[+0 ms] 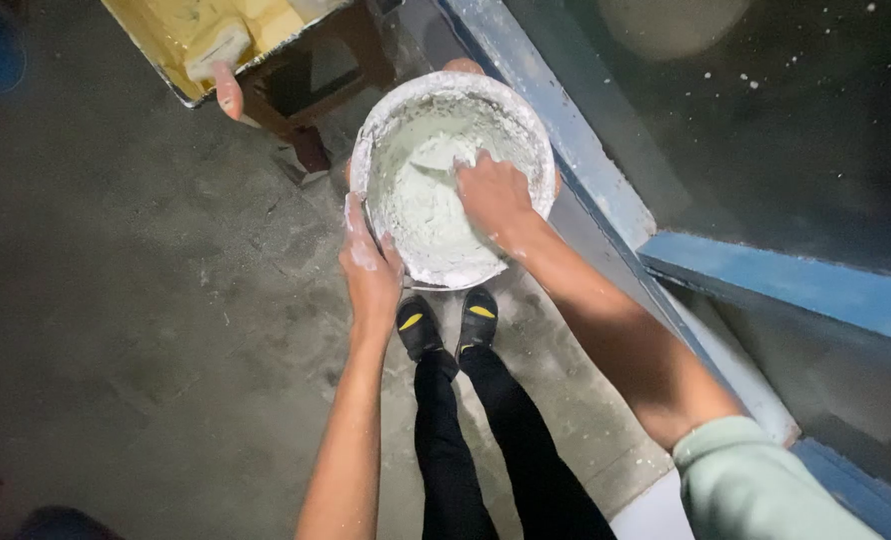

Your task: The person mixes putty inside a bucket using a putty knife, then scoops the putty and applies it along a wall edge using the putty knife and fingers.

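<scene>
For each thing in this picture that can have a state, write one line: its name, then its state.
Bucket: held up, partly full of pale paste.
Paste: wet, smeared up the inner wall.
Left hand: gripping the bucket's rim, dusted white.
Right hand: inside the bucket, pressed into the paste.
Yellow tray: open, resting on a wooden stool.
Sleeve: pushed up the right arm.

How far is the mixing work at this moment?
Done: pale paste already fills the bucket, and both hands are smeared with it. In hand: the left hand grips the bucket's rim, while the right hand is pressed into the paste. Left: the surface looks uneven, so mixing seems unfinished.
</scene>
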